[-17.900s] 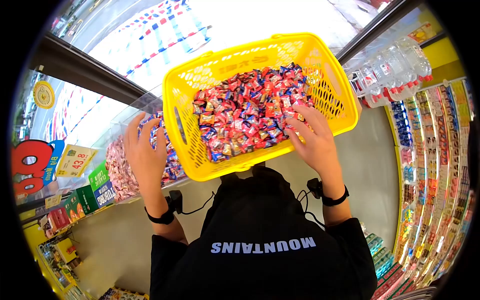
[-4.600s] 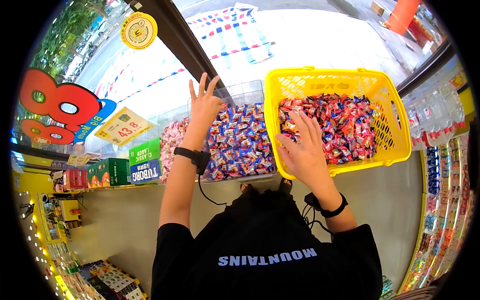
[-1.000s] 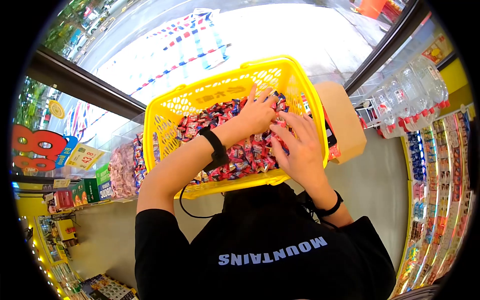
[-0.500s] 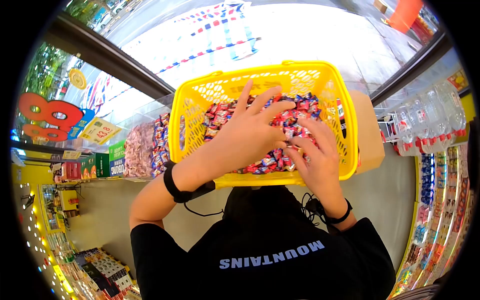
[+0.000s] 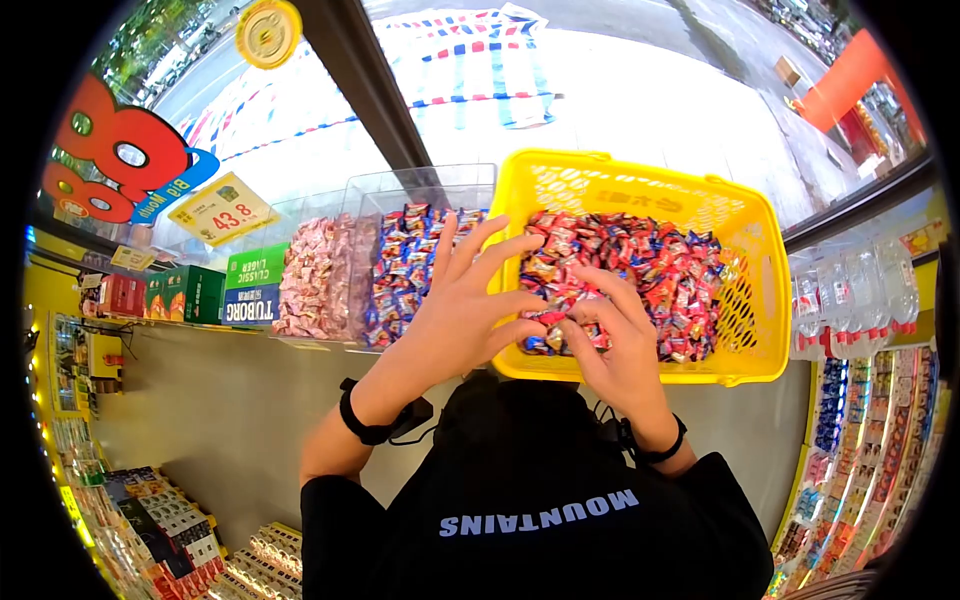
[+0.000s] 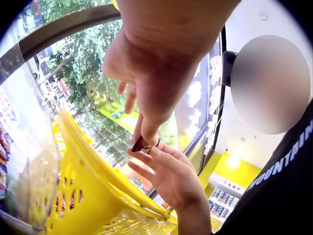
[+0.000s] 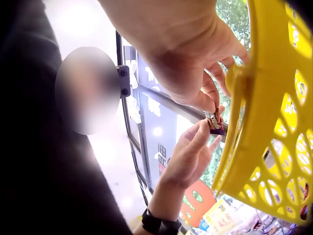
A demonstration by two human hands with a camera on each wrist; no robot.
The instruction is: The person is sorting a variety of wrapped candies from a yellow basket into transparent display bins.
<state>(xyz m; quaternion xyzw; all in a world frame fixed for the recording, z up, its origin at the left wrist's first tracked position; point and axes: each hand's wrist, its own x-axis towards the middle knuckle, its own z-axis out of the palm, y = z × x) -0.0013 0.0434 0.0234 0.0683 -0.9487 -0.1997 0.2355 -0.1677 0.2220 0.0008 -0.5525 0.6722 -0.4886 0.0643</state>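
Between the hands, over the left part of the yellow basket (image 5: 690,375), is one small wrapped candy (image 5: 549,317). My left hand (image 5: 465,300) pinches its left end between thumb and finger, other fingers spread above the basket's left rim. From the other side my right hand (image 5: 625,345) pinches it with thumb and fingertips. Many red and blue wrapped candies (image 5: 640,255) lie in the basket. The left wrist view shows the dark-wrapped candy (image 6: 139,144) where the fingertips meet; the right wrist view shows its printed wrapper (image 7: 214,122) beside the basket wall (image 7: 266,98).
Left of the basket stand clear bins with blue-red candies (image 5: 400,280) and pink candies (image 5: 305,285), then beer boxes (image 5: 253,290) and a price card (image 5: 225,208). Bottles (image 5: 850,290) stand at the right, with stocked shelves below. A window is beyond the basket.
The head view has turned, so the basket sits further right. Both hands have shifted toward the basket's left side, and the candy between their fingertips now shows.
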